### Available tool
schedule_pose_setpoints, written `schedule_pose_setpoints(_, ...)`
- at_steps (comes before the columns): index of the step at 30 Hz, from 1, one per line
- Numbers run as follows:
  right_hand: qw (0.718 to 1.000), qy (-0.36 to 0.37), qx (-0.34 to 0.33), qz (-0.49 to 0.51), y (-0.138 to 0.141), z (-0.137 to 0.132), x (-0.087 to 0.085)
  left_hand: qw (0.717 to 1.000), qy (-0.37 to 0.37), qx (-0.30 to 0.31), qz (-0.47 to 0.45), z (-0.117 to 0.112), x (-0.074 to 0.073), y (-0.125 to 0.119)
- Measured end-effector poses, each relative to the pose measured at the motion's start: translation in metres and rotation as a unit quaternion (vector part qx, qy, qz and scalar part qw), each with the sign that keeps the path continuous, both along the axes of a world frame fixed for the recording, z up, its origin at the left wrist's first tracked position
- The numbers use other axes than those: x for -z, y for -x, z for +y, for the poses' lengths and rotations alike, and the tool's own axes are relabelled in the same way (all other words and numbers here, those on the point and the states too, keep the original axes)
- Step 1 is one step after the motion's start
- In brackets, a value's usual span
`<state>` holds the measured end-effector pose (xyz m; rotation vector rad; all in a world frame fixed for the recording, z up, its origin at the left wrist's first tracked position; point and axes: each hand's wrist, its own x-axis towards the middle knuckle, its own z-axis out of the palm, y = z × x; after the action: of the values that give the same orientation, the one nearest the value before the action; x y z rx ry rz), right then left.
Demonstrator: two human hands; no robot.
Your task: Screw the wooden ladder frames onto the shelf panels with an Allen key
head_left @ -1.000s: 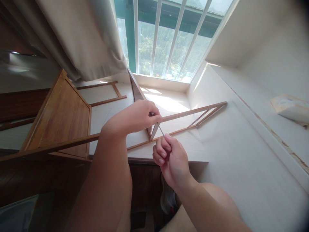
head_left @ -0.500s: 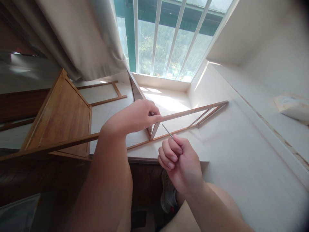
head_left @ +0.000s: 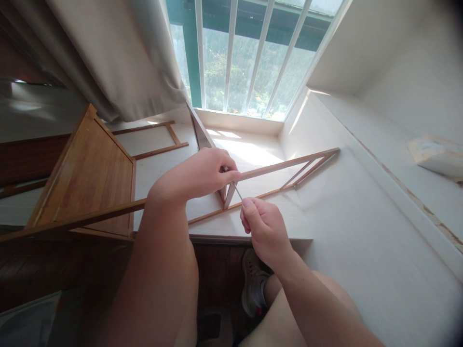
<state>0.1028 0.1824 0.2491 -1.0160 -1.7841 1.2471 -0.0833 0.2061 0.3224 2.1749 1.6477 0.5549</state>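
My left hand [head_left: 211,173] is closed around the upper corner of a wooden frame [head_left: 289,162], thumb along the top rail, where a dark panel [head_left: 201,132] meets it. A small upright joins this corner to the lower rail. My right hand [head_left: 265,226] is closed on a thin metal rod that looks like a hex key [head_left: 238,191]. The rod points up and left, and its tip reaches the frame corner just below my left thumb. Its other end is hidden in my fist. I cannot tell whether the tip sits in a fastener.
The frame stands on a white ledge [head_left: 253,144] below a barred window [head_left: 249,62]. To the left are a brown wooden panel [head_left: 87,168] and another slatted frame [head_left: 177,140]. A curtain [head_left: 144,58] hangs behind. My shoe [head_left: 249,279] is on the dark floor.
My right hand has turned over, and the hex key's tip has come up and left to the frame corner. The left hand keeps its grip; the view has shifted slightly.
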Motion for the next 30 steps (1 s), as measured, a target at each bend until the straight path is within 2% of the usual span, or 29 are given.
schedule_pose_setpoints(15,0.999,-0.023,-0.008,-0.027,-0.003,0.007,-0.005,1.000,0.000,-0.002,0.000,0.000,0.001,0.000)
schedule_pose_setpoints(19,0.991,-0.095,0.002,-0.093,-0.003,0.008,-0.010,1.000,0.003,-0.004,0.002,-0.001,0.001,0.000)
schedule_pose_setpoints(23,0.959,-0.206,0.023,-0.192,-0.003,0.007,-0.013,1.000,0.006,-0.005,-0.003,-0.001,0.001,0.000)
schedule_pose_setpoints(30,0.919,-0.285,0.039,-0.272,-0.001,0.003,-0.014,1.000,0.002,-0.006,-0.010,-0.001,-0.001,0.000)
